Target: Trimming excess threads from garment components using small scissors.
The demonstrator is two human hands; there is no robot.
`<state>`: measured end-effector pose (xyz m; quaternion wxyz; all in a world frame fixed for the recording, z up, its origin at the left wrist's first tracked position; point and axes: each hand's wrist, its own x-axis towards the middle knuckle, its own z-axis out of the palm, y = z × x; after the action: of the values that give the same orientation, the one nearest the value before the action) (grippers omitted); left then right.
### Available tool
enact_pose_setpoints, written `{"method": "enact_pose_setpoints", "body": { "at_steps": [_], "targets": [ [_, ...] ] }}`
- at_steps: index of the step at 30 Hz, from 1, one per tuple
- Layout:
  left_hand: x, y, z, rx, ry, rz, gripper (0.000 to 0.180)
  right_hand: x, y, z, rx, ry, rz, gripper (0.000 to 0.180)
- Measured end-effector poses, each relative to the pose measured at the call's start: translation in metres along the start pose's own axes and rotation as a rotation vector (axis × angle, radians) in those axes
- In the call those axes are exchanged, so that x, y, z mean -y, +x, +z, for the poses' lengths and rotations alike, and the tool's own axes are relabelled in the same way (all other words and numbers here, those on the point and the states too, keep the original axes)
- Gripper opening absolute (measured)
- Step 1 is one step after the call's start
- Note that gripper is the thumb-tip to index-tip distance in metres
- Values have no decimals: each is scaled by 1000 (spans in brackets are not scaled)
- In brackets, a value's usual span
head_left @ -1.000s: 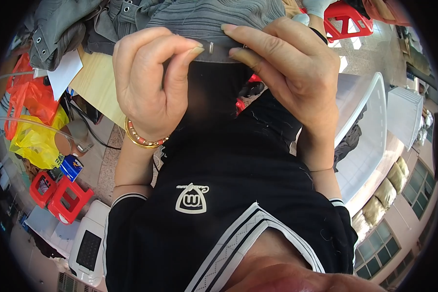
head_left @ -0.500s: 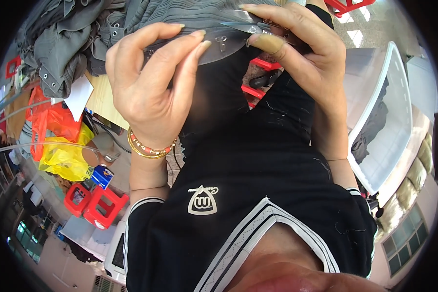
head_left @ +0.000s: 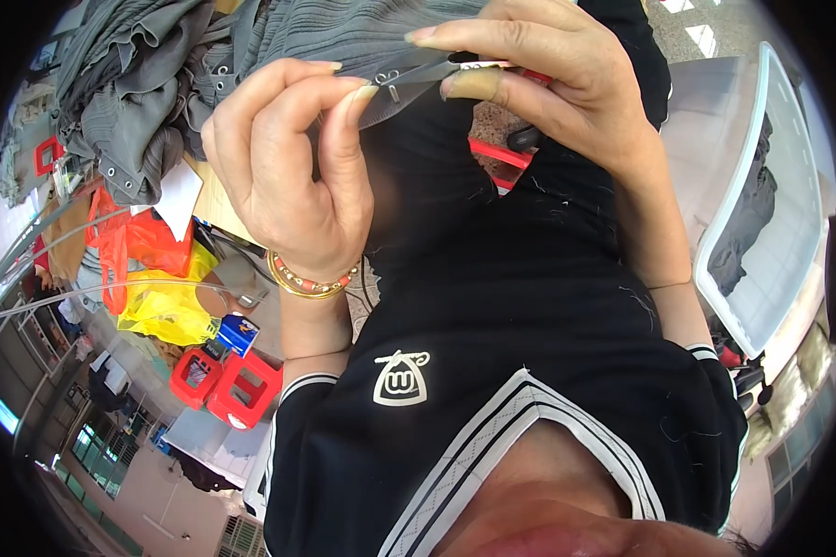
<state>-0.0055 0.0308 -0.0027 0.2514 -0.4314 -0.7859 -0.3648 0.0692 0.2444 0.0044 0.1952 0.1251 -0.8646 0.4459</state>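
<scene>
Between the fingertips of my left hand [head_left: 293,158] the edge of a grey ribbed cloth [head_left: 330,32] is pinched. A small wire-like metal fastener [head_left: 388,82] shows on the cloth just past those fingertips. My right hand [head_left: 557,84], with a tan wrap around its thumb, grips small thread snips [head_left: 434,71]; a bit of red shows at their handle. Their blades point left and lie close by the fastener; whether they touch it I cannot tell. The cloth drapes across my lap, and part of it is hidden behind my fingers.
More grey cloth with metal eyelets [head_left: 139,93] is heaped at the far left on a pale wooden table [head_left: 218,209]. Red [head_left: 153,241] and yellow bags [head_left: 172,306] hang below, near red stools [head_left: 246,390]. At right stands a white bin [head_left: 790,223] with dark cloth inside.
The snips and my right hand have moved left, bringing the blades close to the fastener. My left hand keeps its pinch, and the whole view has shifted a little.
</scene>
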Motion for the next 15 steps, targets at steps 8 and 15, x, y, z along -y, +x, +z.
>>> {"method": "enact_pose_setpoints", "body": {
  "at_steps": [8, 15],
  "targets": [
    [-4, 7, 4, 5, -49, -3, 7, -38, 8, 20, -323, -215, -674, 29],
    [4, -3, -8, 120, -2, -35, 37, -26, -8, 8, -144, 344, 286, 28]
  ]
}}
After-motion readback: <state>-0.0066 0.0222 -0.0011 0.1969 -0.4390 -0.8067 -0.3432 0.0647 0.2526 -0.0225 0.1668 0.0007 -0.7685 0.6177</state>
